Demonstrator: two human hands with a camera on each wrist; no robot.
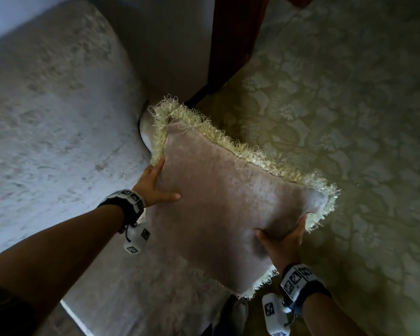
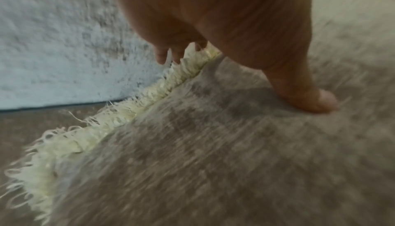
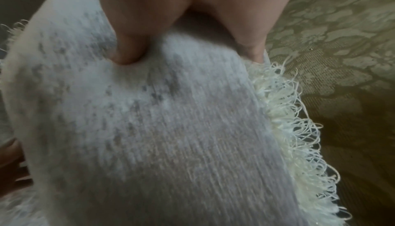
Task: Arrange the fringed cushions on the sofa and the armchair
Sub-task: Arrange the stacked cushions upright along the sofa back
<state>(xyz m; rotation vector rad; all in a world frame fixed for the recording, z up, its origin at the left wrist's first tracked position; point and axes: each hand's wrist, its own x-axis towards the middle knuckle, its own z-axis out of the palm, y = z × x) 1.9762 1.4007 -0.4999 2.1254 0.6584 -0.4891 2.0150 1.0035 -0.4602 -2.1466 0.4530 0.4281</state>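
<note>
I hold a square beige cushion (image 1: 216, 202) with a cream fringe (image 1: 252, 156) in both hands, tilted, above the edge of a pale upholstered seat (image 1: 46, 117). I cannot tell if that seat is the sofa or the armchair. My left hand (image 1: 159, 183) grips the cushion's left edge, thumb (image 2: 316, 101) flat on the top face and fingers (image 2: 162, 55) curled over the fringe (image 2: 128, 111). My right hand (image 1: 283, 241) grips the near right edge, its thumb (image 3: 128, 52) dug into the fabric (image 3: 160, 128) and its other fingers hidden underneath.
A patterned greenish carpet (image 1: 349, 117) covers the floor on the right. A dark wooden furniture leg (image 1: 228, 44) rises at the top centre. My shoe (image 1: 235, 314) shows below the cushion's near corner.
</note>
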